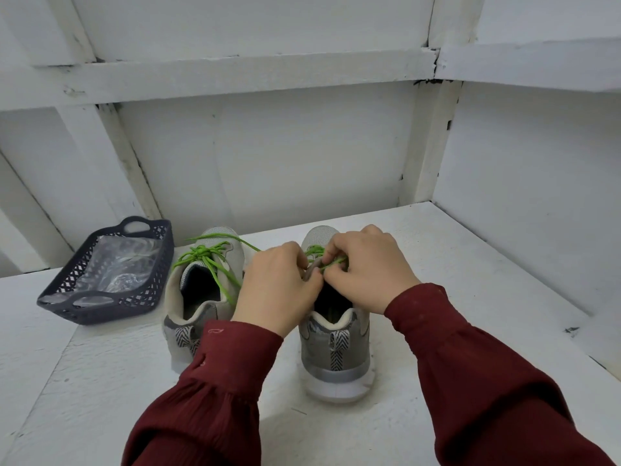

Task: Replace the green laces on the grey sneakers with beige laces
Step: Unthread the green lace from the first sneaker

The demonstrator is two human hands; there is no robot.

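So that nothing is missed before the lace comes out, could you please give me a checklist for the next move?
Right sneaker stands flat on the table: ok.
Right hand pinches its green lace: ok.
Left hand steadies that sneaker at the tongue: ok.
Whether it is untied: cannot tell, hands hide that.
Left sneaker unlaced: not ok, bow tied.
Beige laces ready in the basket: cannot tell, only a plastic bag shows.

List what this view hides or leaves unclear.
Head view only.
- Knot of the lace on the right sneaker: covered by left hand and right hand.
- Left grip: fingers hide what it holds.
- Contents of basket: glare on plastic; beige laces not discernible.
- Heel of left sneaker: partly behind left sleeve.
- Toes: face away.
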